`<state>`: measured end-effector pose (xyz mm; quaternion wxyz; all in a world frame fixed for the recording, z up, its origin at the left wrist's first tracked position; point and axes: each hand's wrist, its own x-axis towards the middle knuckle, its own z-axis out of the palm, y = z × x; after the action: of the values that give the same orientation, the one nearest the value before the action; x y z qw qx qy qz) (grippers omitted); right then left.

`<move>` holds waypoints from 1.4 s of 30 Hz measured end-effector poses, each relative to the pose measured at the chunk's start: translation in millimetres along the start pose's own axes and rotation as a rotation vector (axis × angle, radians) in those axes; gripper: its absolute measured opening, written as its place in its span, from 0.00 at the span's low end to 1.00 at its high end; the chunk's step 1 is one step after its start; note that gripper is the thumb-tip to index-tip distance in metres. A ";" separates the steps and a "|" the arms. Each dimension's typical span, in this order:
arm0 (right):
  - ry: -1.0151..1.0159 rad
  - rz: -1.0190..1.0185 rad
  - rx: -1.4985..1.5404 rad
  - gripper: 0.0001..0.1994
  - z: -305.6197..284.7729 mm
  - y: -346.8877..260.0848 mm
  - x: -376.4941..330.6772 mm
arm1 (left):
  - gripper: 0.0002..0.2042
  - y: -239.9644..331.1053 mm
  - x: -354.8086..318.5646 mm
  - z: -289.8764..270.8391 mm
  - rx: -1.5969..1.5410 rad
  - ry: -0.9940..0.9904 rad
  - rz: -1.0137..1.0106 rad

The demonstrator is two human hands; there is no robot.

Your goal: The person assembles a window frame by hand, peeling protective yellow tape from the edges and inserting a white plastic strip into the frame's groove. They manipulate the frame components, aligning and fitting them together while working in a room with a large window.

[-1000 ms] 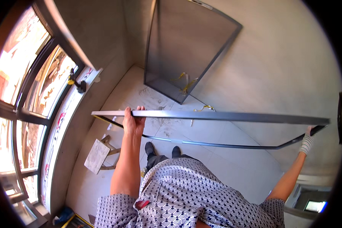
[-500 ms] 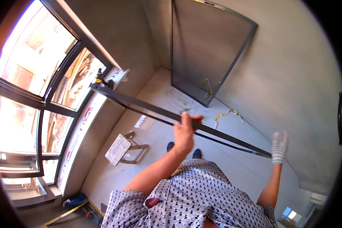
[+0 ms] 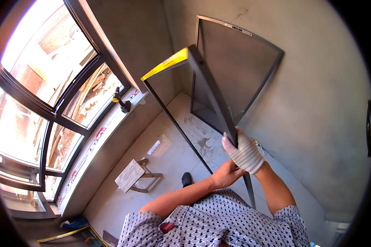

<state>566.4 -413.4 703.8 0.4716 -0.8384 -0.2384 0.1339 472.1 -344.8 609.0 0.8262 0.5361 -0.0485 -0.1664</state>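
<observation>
A long dark metal frame (image 3: 214, 94) stands tilted in front of me, its far end raised. That far end carries a yellow strip (image 3: 167, 64). My right hand (image 3: 248, 153), in a striped white glove, is closed around the thick bar of the frame. Just below it, my bare left hand (image 3: 226, 174) grips the same bar, its fingertips partly hidden behind the bar and glove. A thinner bar (image 3: 177, 125) of the frame runs down to the left of my hands. Whether mesh fills the frame, I cannot tell.
Against the far wall leans a dark mesh screen (image 3: 235, 70). A cordless drill (image 3: 123, 102) stands on the sill beside the large window (image 3: 79, 131). On the tiled floor is a small wooden stool (image 3: 130, 176). A yellow-edged frame (image 3: 68, 233) and a blue item (image 3: 76, 223) lie at lower left.
The frame has swung from lying across my view to tilting upward, showing its yellow end. My right hand has come inward and gripped it; my left hand has shifted down and right along it.
</observation>
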 end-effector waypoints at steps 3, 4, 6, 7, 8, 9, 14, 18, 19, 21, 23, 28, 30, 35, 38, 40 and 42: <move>0.047 0.071 0.021 0.09 -15.4 -1.4 -12.5 | 0.17 44.8 -30.4 -25.1 0.106 0.095 -0.063; 0.099 0.073 0.104 0.08 -16.5 -0.7 -16.0 | 0.16 62.5 -39.0 -37.7 0.218 0.170 -0.026; 0.134 0.071 0.065 0.07 -23.1 5.5 -26.3 | 0.15 95.6 -51.3 -60.8 0.409 0.342 0.086; 0.153 0.067 0.047 0.07 -24.4 5.6 -30.4 | 0.15 113.3 -55.2 -72.1 0.490 0.439 0.169; 0.171 0.049 0.021 0.07 -23.6 -3.8 -32.9 | 0.14 132.9 -58.3 -83.3 0.603 0.520 0.285; 0.178 0.041 -0.019 0.07 -24.9 -7.4 -38.6 | 0.13 152.5 -57.9 -92.0 0.711 0.591 0.407; 0.106 0.074 -0.065 0.06 -15.7 3.8 -66.4 | 0.23 218.6 -46.0 -117.5 1.020 0.755 0.724; 0.060 0.029 -0.091 0.10 -7.4 30.4 -91.7 | 0.30 232.1 -45.4 -115.7 0.981 0.466 0.566; 0.067 -0.002 -0.112 0.11 -3.8 37.6 -97.4 | 0.31 232.8 -46.8 -111.6 0.937 0.416 0.502; 0.069 -0.079 -0.151 0.14 -1.8 42.4 -102.2 | 0.30 231.5 -47.0 -112.8 0.977 0.356 0.486; 0.020 -0.072 -0.165 0.14 -6.1 34.4 -102.7 | 0.29 228.9 -54.9 -117.0 0.913 0.348 0.477; -0.124 -0.064 -0.231 0.13 -9.8 11.4 -109.1 | 0.29 217.1 -79.4 -118.2 0.756 0.403 0.501; -0.142 -0.083 -0.219 0.13 -5.8 8.9 -114.8 | 0.30 218.2 -85.6 -116.0 0.776 0.407 0.535; -0.283 -0.137 -0.147 0.15 -5.3 2.1 -109.0 | 0.30 210.2 -105.6 -124.7 0.821 0.384 0.533; -0.326 -0.186 -0.100 0.19 -2.1 -0.9 -102.5 | 0.33 206.5 -109.5 -129.9 0.727 0.372 0.540; -0.333 -0.183 -0.064 0.20 -2.8 -9.2 -95.8 | 0.35 208.4 -109.6 -130.2 0.701 0.363 0.542; -0.324 -0.173 -0.048 0.20 -3.1 -18.2 -88.6 | 0.34 209.9 -103.9 -127.4 0.783 0.356 0.529</move>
<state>487.5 -454.2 720.9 0.4167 -0.7932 -0.3857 0.2203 454.2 -122.4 755.0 0.5723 0.7952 -0.0998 0.1737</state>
